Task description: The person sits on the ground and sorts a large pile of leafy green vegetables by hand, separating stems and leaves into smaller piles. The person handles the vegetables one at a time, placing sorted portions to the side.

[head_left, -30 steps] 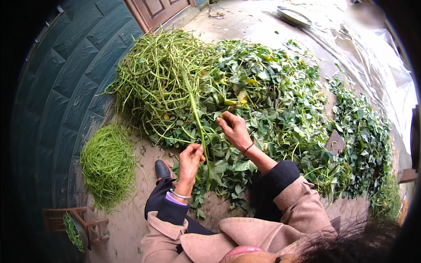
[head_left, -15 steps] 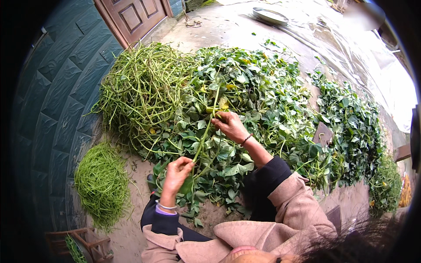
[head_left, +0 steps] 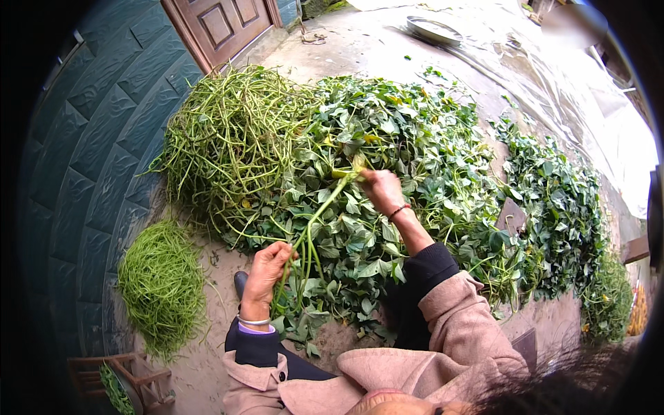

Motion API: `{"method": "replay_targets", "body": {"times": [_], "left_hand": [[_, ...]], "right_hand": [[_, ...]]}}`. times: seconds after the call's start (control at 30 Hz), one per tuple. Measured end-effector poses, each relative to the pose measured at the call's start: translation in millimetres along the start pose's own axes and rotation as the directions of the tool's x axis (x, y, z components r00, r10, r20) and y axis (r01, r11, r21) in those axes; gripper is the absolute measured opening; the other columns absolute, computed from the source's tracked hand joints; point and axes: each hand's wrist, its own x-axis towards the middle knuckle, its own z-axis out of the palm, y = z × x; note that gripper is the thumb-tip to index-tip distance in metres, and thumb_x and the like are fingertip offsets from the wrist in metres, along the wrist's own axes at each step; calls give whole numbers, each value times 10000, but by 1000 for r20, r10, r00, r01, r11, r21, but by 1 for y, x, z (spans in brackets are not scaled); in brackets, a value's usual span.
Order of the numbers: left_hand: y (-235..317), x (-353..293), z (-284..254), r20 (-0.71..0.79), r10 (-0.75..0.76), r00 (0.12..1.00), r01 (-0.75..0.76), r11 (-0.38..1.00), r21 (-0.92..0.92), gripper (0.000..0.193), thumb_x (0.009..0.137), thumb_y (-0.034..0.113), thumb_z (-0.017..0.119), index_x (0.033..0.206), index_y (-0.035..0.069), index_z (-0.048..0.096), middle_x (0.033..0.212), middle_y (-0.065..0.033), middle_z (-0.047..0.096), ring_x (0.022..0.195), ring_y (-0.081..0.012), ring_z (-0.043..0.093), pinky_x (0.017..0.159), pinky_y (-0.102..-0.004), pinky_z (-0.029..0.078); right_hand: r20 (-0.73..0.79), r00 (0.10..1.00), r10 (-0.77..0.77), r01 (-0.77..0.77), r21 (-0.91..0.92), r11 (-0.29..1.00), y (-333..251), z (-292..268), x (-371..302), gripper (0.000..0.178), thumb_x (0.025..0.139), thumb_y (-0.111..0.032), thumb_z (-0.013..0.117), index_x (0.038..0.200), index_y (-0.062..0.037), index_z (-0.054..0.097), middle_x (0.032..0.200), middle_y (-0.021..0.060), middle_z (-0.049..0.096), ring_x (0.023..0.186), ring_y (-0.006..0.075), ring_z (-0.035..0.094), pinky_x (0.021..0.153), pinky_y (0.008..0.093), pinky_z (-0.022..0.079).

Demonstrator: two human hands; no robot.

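Observation:
A long green leafy vine [head_left: 321,211] is stretched slantwise between my hands over a big heap of leafy vines [head_left: 408,131]. My left hand [head_left: 268,271], closed, pinches its lower part, and thin leaf stalks hang below the fingers. Farther up and to the right, my right hand [head_left: 382,190] is closed at the vine's upper end, beside some yellowish leaves [head_left: 358,163]; its fingertips are partly hidden. To the left of the heap lies a large tangle of bare stems [head_left: 235,131]. Nearer, a smaller pile of thin green stalks [head_left: 161,287] rests on the ground.
A dark tiled wall [head_left: 97,200] runs along the left, with a brown door [head_left: 225,31] at its far end. More leafy vines [head_left: 553,207] lie to the right. A wooden chair [head_left: 142,373] stands at lower left. A round metal pan [head_left: 434,31] sits far back near plastic sheeting [head_left: 553,104].
My right hand has moved right and slightly up to the vine's upper end. My left hand has shifted a little left, and the leaf stalks now hang spread below it.

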Motion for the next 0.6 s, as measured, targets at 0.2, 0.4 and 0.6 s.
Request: {"method": "replay_targets", "body": {"times": [0.2, 0.4, 0.6], "left_hand": [[7, -18, -37, -316, 160, 935, -215, 966, -145, 138, 910, 239, 611, 908, 102, 593, 759, 34, 572, 491, 18, 385, 425, -121, 277], [-2, -7, -17, -262, 118, 958, -136, 989, -52, 132, 916, 230, 599, 910, 99, 601, 799, 43, 592, 512, 14, 383, 441, -131, 283], [-18, 12, 4, -259, 63, 964, -84, 994, -72, 165, 921, 250, 598, 848, 101, 598, 790, 49, 602, 504, 7, 383, 452, -143, 305]], "right_hand": [[-136, 968, 213, -105, 551, 828, 35, -20, 13, 206, 896, -214, 599, 784, -57, 669, 575, 24, 594, 517, 134, 513, 501, 307, 417], [440, 894, -86, -386, 852, 354, -43, 11, -9, 258, 994, -281, 439, 991, -53, 559, 764, 22, 619, 622, 89, 540, 590, 220, 456], [540, 837, -90, -475, 798, 371, -80, 18, -29, 212, 931, -297, 570, 991, -94, 571, 767, -34, 594, 561, 10, 412, 482, 165, 315]]}}
